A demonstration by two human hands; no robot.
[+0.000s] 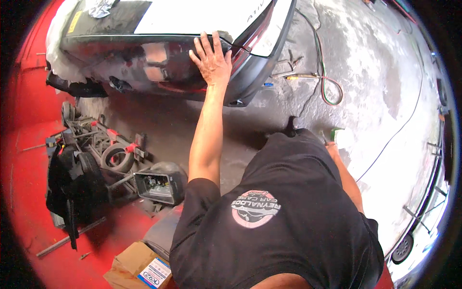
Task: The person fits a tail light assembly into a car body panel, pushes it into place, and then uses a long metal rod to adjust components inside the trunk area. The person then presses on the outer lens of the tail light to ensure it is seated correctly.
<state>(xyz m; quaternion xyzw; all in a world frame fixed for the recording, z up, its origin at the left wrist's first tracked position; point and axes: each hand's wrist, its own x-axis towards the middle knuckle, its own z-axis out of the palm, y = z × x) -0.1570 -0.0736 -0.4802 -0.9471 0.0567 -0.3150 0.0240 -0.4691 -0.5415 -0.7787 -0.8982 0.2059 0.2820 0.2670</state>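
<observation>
My left hand (211,62) rests with fingers spread on the dark rear edge of a car body (183,70), just under a white masked section (187,14). The dark panel has glossy and dull patches. My right hand (330,146) is low beside my right hip, closed on a small green-and-white flat object (337,136), partly hidden. The rest of that arm runs down along my dark shirt.
Hoses with a torch (302,77) lie right of the car. Left stand metal stands, a tire (117,166), a plastic bin (157,196), black parts (70,188) and a cardboard box (127,265) on red floor. A wheeled vehicle (403,248) edges the lower right.
</observation>
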